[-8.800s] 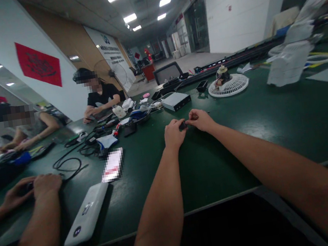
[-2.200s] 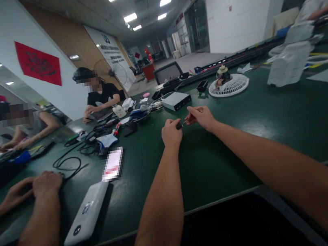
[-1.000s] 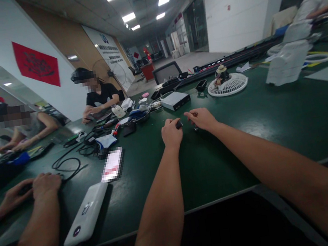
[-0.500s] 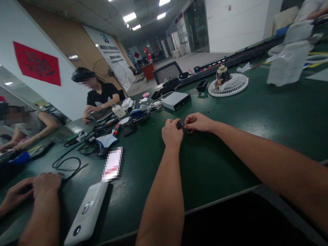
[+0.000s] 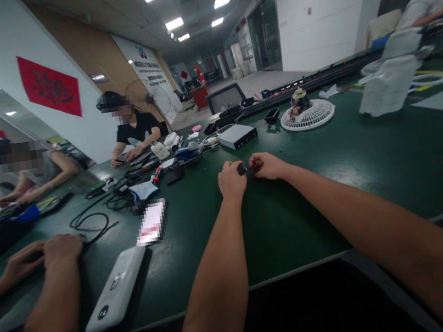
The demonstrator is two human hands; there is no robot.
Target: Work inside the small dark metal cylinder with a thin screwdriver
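Note:
Over the green table, my left hand point(image 5: 232, 181) is closed around a small dark part point(image 5: 241, 169) whose short black end pokes out on the right; its kind is too small to tell. Just right of it my right hand point(image 5: 269, 166) has thumb and fingers drawn together in a pinch, facing that end. Something small and dark seems to sit at its fingertips, but I cannot make it out. Only a narrow gap separates the two hands. Beyond them lies a grey metal box point(image 5: 237, 136).
A white fan grille with its motor point(image 5: 307, 114) lies back right, near a white plastic housing point(image 5: 389, 77). At left are a long white device point(image 5: 117, 287), a phone point(image 5: 151, 222), black cables point(image 5: 92, 221) and a co-worker's hands point(image 5: 57, 250). Other people sit farther back.
My right hand's fingers have shifted slightly and turned a little around the fingertips. My left hand stays nearly still. The seated person at the back has moved a hand.

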